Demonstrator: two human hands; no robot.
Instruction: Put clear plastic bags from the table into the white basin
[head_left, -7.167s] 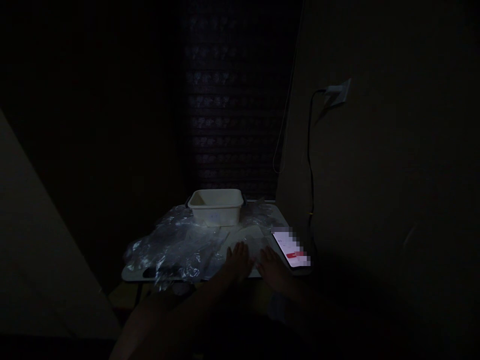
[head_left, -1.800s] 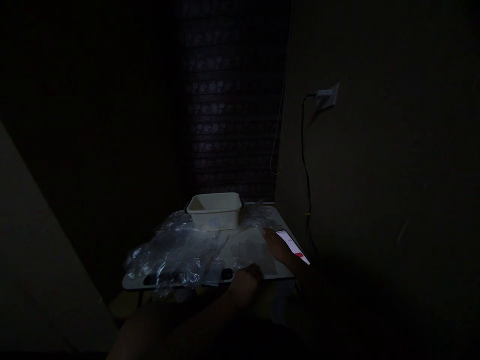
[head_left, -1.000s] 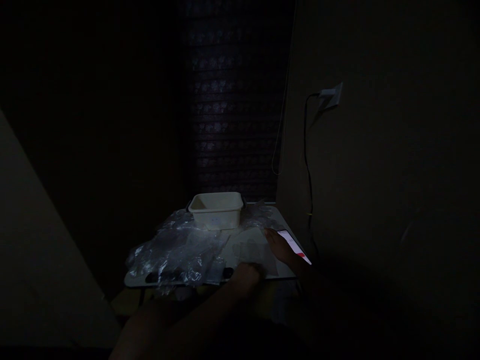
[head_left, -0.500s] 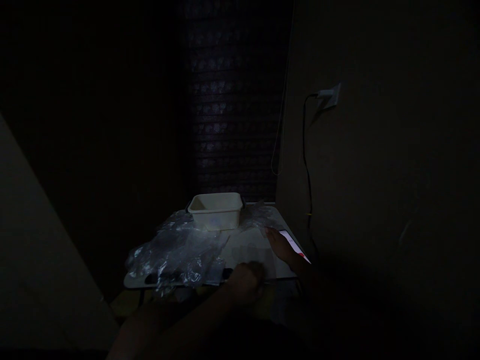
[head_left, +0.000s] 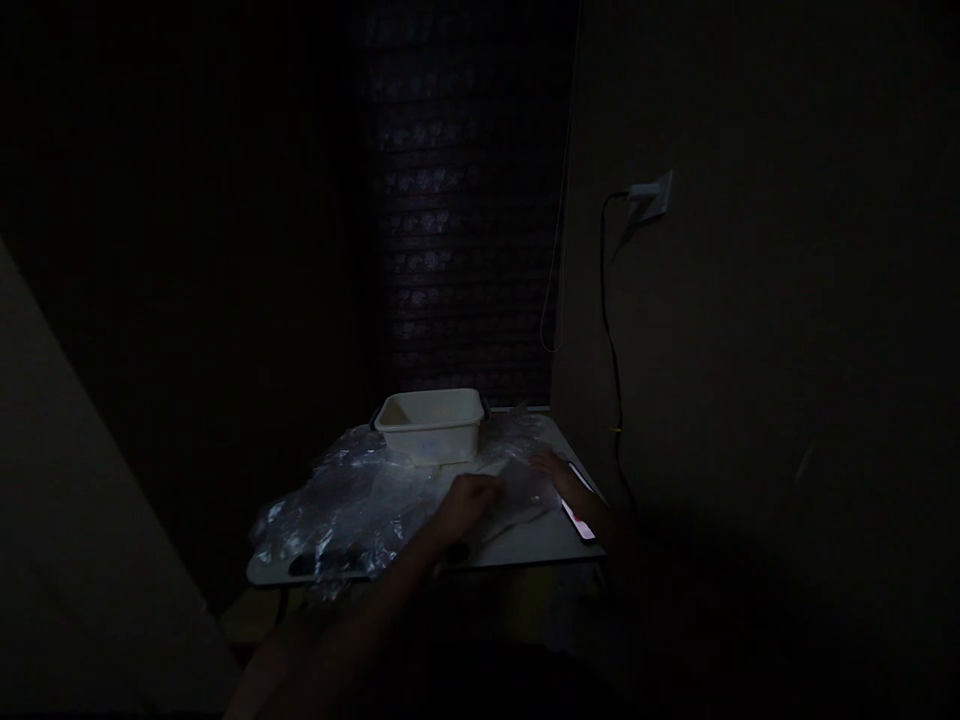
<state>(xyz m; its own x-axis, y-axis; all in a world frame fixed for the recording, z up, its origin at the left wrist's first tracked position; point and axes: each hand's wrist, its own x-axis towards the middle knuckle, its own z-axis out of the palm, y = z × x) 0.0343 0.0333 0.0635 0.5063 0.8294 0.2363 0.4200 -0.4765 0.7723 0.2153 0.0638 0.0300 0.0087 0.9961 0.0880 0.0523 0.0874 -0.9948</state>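
Note:
The room is very dark. My left hand [head_left: 469, 500] is closed over the left edge of a clear plastic bag [head_left: 521, 488] on the small table; its fingertips are hard to make out. My right hand [head_left: 553, 468] lies at the bag's right edge with its fingers stretched out over the plastic. Just under my right forearm is a phone [head_left: 585, 525] with its screen lit. More crumpled clear plastic bags [head_left: 341, 500] spread over the left of the table. A white plastic tub [head_left: 435, 440] with dark handles stands behind my hands.
The light folding table [head_left: 525, 545] has a dark rim and cut-out handle holes. Behind it hangs a patterned window blind [head_left: 431, 220] with a pull cord. A black cable [head_left: 611, 330] runs down the right wall from a plug in a socket [head_left: 660, 195].
My left hand has moved from the table's front edge forward, toward the tub. The plastic by my hands has shifted forward with it. My right hand stays near the phone, more of which shows.

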